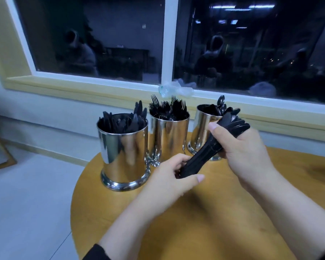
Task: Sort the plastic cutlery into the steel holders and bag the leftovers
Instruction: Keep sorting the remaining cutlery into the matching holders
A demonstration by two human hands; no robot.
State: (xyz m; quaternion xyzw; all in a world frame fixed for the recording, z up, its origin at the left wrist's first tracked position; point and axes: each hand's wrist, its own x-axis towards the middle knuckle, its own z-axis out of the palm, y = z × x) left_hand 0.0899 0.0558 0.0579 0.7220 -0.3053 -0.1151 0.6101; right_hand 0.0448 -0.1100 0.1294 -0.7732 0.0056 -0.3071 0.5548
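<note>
A person holds a bundle of black plastic spoons (pixel 210 145) in both hands above a round wooden table (pixel 223 212), just in front of the right-hand steel holder (pixel 203 126), which already carries spoons; the bundle looks bound for that holder, or, if it is full, for a bag. The right hand (pixel 246 149) wraps the bowl end, fingers curled round the stacked bowls and thumb laid along the top, so the stack stays squared. The left hand (pixel 171 177) grips the handle ends lower down, fingers curled under and thumb stretched across toward the right, apparently steadying or evening the handles. The bundle slants up from the left hand toward the spoon holder's rim, its bowls close to it; whether they touch cannot be told. Left of that holder stands the middle holder (pixel 169 134), bristling with forks, and further left and nearer the camera the knife holder (pixel 123 149). Behind the spoon holder, crumpled clear plastic (pixel 174 90) lies on the window sill (pixel 83 87), possibly the bag for leftovers. Both forearms reach in from the table's near edge.
</note>
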